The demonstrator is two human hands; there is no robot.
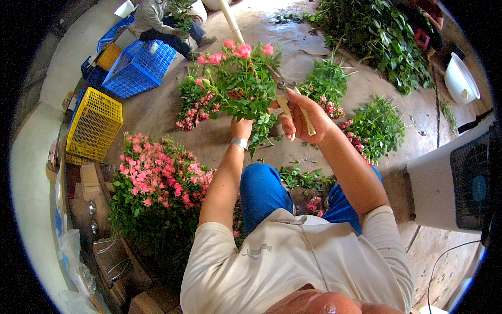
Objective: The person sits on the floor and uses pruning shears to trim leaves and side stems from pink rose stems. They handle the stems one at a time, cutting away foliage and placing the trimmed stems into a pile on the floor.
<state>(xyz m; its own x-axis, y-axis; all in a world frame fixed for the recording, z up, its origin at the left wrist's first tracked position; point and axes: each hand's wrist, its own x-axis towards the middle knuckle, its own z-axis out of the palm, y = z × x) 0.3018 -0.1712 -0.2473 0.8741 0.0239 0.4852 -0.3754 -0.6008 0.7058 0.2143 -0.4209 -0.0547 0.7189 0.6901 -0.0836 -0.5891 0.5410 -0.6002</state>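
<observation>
In front of me my left hand [241, 127], with a metal watch band at the wrist, is closed round the stems of a leafy spray of pink roses [238, 86]. Foliage covers most of its fingers. To the right of the spray, my right hand [308, 112] grips pruning shears [283, 102] with cream handles. Those handles stand apart, and the dark blades point up and left beside the leaves. A large heap of pink roses [151, 167] lies at my left, below the left forearm.
Rose bunches lie on the floor, including one at the right [379, 125]. Blue crates [141, 68] and a yellow crate [94, 123] stand left. Far right are a leaf pile [371, 36], a white basin [461, 78] and a grey appliance [444, 183]. Another person [157, 21] sits far left.
</observation>
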